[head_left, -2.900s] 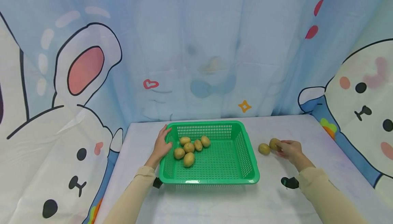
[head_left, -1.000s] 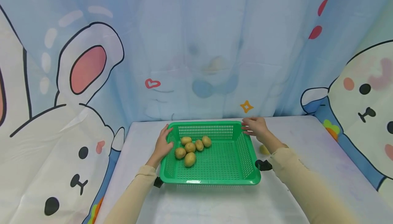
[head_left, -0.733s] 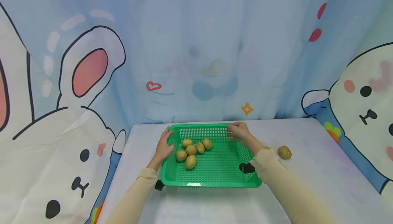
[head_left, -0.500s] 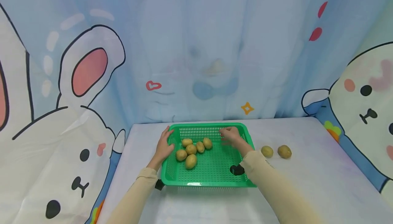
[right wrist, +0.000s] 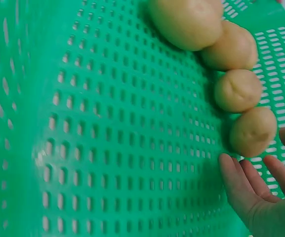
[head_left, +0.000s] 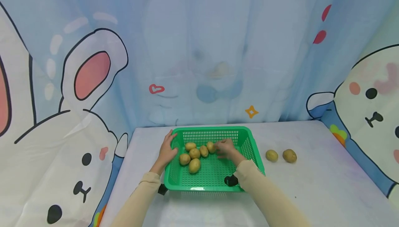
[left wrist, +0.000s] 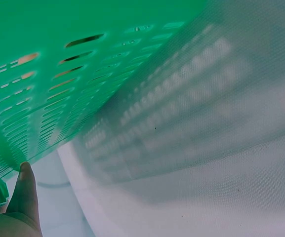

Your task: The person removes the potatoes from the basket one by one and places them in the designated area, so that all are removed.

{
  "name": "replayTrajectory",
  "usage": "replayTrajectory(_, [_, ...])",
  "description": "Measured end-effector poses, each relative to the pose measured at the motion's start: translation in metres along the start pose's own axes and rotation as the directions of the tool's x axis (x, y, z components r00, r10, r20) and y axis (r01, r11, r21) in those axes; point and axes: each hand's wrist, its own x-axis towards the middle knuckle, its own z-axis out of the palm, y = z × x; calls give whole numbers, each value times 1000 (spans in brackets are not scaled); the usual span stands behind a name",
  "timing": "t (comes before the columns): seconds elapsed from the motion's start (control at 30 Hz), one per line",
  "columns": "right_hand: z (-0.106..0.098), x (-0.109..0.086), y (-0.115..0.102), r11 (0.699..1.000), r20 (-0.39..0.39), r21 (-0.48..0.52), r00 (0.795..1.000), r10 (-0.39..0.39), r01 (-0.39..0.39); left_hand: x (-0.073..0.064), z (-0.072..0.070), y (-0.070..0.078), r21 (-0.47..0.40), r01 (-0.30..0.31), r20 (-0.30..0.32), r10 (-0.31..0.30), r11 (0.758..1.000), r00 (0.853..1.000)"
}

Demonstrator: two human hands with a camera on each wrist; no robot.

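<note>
A green plastic basket (head_left: 215, 188) with slotted walls stands on the white-covered table. Several small yellow potatoes (head_left: 194, 166) lie together in its left half. At the basket's left side my left hand (head_left: 167, 152) grips the rim; in the left wrist view one finger (left wrist: 24, 197) lies along the outside of the slotted wall. Reaching into the basket, my right hand (head_left: 227, 149) is beside the rightmost potato (right wrist: 253, 132). Its fingertips (right wrist: 226, 163) are spread close around that potato, holding nothing.
Two potatoes, one lighter (head_left: 272, 155) and one browner (head_left: 290, 156), lie on the table (head_left: 311, 185) right of the basket. A blue curtain (head_left: 218, 47) with cartoon prints hangs behind the table.
My right hand has left the potato on the table and travelled left over the rim, down into the basket. The two outer potatoes now lie slightly apart. My left hand has stayed at the rim.
</note>
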Motion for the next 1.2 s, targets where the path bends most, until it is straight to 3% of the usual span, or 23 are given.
replayTrajectory(0.5, [11,2,-4,997,-80,61,996,48,-43,1,1,2,4,-12,-2,12,1000,1000])
replayTrajectory(0.83, [18,3,-4,1000,-118,12,993,10,-9,1,0,4,-1,0,7,0,1000,1000])
replayTrajectory(1.2, [18,6,-4,1000,-121,0,992,20,-20,1,-1,0,4,1,1,-1,1000,1000])
